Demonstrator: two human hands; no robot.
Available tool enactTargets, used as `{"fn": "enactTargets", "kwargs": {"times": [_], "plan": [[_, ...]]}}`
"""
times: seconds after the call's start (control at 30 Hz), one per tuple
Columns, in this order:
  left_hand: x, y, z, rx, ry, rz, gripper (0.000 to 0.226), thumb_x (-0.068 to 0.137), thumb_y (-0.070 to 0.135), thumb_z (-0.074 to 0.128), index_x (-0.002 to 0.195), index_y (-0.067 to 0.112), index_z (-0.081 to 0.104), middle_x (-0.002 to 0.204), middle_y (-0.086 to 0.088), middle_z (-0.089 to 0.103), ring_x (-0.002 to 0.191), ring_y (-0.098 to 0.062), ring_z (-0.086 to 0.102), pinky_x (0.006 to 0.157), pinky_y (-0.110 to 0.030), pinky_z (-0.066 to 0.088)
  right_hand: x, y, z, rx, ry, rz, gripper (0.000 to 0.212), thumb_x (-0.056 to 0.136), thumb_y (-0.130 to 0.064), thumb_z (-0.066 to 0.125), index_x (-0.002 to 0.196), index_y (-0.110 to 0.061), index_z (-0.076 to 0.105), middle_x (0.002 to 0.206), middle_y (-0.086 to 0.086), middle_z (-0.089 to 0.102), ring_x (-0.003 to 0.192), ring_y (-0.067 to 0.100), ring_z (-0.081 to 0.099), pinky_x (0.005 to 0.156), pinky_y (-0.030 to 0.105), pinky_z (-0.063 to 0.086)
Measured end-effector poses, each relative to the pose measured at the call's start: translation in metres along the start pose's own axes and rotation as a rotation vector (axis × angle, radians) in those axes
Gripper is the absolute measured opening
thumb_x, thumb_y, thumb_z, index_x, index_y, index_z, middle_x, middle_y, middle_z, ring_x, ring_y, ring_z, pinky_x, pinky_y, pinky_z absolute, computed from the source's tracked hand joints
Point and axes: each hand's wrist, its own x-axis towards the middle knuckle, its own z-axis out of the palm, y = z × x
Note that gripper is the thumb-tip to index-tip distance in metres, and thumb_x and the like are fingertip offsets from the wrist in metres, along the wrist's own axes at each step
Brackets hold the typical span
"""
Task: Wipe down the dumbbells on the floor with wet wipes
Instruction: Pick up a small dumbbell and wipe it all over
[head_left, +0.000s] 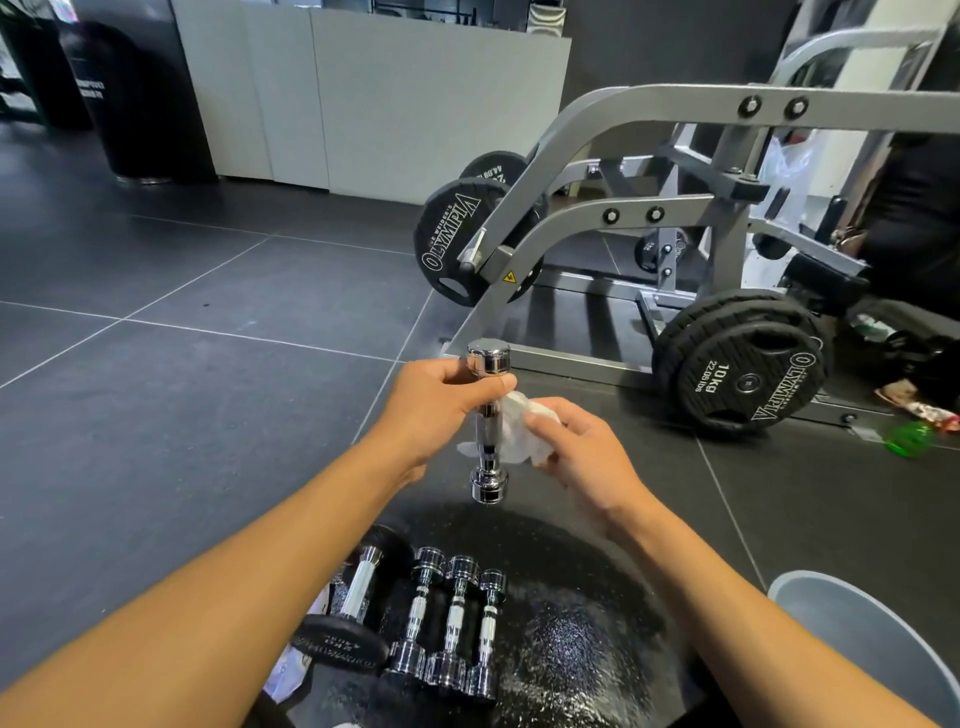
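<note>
Both forearms extended; left hand (434, 402) clenched, right hand (582, 452) pinching, fingers curled.

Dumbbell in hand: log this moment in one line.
left hand: holds chrome dumbbell upright | right hand: wet wipe on handle | floor: four dumbbells

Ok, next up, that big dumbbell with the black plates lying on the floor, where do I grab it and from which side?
Probably by the chrome handle of the black-plate dumbbell, coming straight down from above. It lies flat with both plates resting on the floor, so the bar sits raised and bare. The small chrome dumbbells crowd its right side, so avoid approaching from there.
</note>
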Motion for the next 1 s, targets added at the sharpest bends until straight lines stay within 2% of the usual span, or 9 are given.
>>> {"fn": "enactTargets", "kwargs": {"times": [0.23, 0.37, 0.43, 0.53, 0.63, 0.8, 0.87, 0.97, 1.0], "plan": [[0.001, 0.004, -0.007, 0.001, -0.040, 0.003, 0.018, 0.084, 0.030, 0.081, 0.100, 0.022, 0.079, 0.097, 0.003, 0.079, 0.099, -0.021, 0.073, 0.088, -0.050, 0.060, 0.007, -0.004, -0.007, 0.065, 0.136, -0.044, 0.022, 0.103, -0.020, 0.054, 0.110, -0.013, 0.074, 0.107, 0.005, 0.074, 0.095, 0.019, 0.065, 0.077, 0.038, 0.053], [-0.004, 0.006, -0.007, -0.043, -0.055, -0.016, 0.019, 0.086, 0.026, 0.080, 0.102, 0.016, 0.079, 0.095, -0.004, 0.079, 0.092, -0.027, 0.075, 0.082, -0.046, 0.062, 0.009, -0.001, -0.010, -0.056, 0.051, -0.134, 0.034, 0.090, -0.040, 0.076, 0.120, -0.031, 0.064, 0.119, 0.001, 0.069, 0.109, 0.020, 0.067, 0.089, 0.038, 0.056], [-0.004, 0.006, -0.008, -0.062, -0.053, -0.020, 0.019, 0.086, 0.025, 0.080, 0.102, 0.013, 0.079, 0.093, -0.006, 0.079, 0.082, -0.021, 0.075, 0.078, -0.042, 0.063, 0.008, -0.001, -0.008, -0.214, 0.011, -0.183, 0.028, 0.087, -0.033, 0.081, 0.112, -0.030, 0.069, 0.115, -0.006, 0.071, 0.105, 0.014, 0.066, 0.087, 0.030, 0.055], [-0.001, 0.005, -0.012, -0.034, -0.008, -0.012, 0.021, 0.083, 0.031, 0.083, 0.098, 0.017, 0.081, 0.093, -0.006, 0.078, 0.082, -0.022, 0.072, 0.087, -0.055, 0.059, 0.009, -0.006, -0.006, -0.171, 0.071, -0.175, 0.008, 0.093, -0.012, 0.069, 0.097, -0.017, 0.074, 0.094, -0.001, 0.074, 0.082, 0.009, 0.062, 0.072, 0.024, 0.050], [0.000, 0.005, -0.014, -0.013, 0.015, -0.011, 0.021, 0.082, 0.031, 0.084, 0.096, 0.016, 0.081, 0.095, -0.005, 0.079, 0.091, -0.026, 0.074, 0.088, -0.059, 0.057, 0.013, -0.003, -0.012, -0.149, 0.115, -0.130, 0.016, 0.091, -0.004, 0.062, 0.093, -0.014, 0.074, 0.097, 0.009, 0.074, 0.083, 0.016, 0.062, 0.073, 0.033, 0.050], [0.001, 0.003, -0.016, 0.001, 0.027, -0.007, 0.024, 0.081, 0.031, 0.084, 0.098, 0.015, 0.080, 0.093, -0.001, 0.079, 0.093, -0.022, 0.074, 0.091, -0.050, 0.059, 0.018, 0.004, -0.021, -0.251, 0.094, -0.045, 0.041, 0.083, 0.011, 0.056, 0.104, -0.021, 0.071, 0.106, 0.008, 0.072, 0.087, 0.017, 0.063, 0.067, 0.025, 0.051], [0.003, 0.002, -0.016, -0.001, 0.037, -0.006, 0.024, 0.081, 0.031, 0.084, 0.098, 0.015, 0.080, 0.093, -0.001, 0.079, 0.089, -0.017, 0.073, 0.087, -0.044, 0.061, 0.018, 0.006, -0.022, -0.260, 0.108, 0.037, 0.035, 0.081, 0.006, 0.056, 0.100, -0.018, 0.073, 0.099, 0.007, 0.074, 0.082, 0.016, 0.061, 0.069, 0.029, 0.050], [0.005, 0.001, -0.013, -0.037, 0.035, -0.016, 0.021, 0.083, 0.027, 0.083, 0.099, 0.013, 0.079, 0.093, -0.007, 0.078, 0.082, -0.016, 0.070, 0.075, -0.039, 0.064, 0.012, 0.002, -0.020, -0.338, -0.011, 0.107, 0.014, 0.091, -0.020, 0.062, 0.094, -0.013, 0.074, 0.074, -0.007, 0.066, 0.068, 0.006, 0.054, 0.064, 0.020, 0.042], [0.006, 0.001, -0.011, -0.035, 0.032, -0.014, 0.021, 0.083, 0.027, 0.082, 0.098, 0.013, 0.079, 0.092, -0.007, 0.078, 0.081, -0.015, 0.070, 0.076, -0.041, 0.063, 0.011, 0.003, -0.020, -0.356, -0.059, 0.087, 0.021, 0.095, -0.030, 0.064, 0.095, -0.011, 0.073, 0.074, -0.008, 0.065, 0.068, 0.004, 0.053, 0.064, 0.019, 0.040]]}}
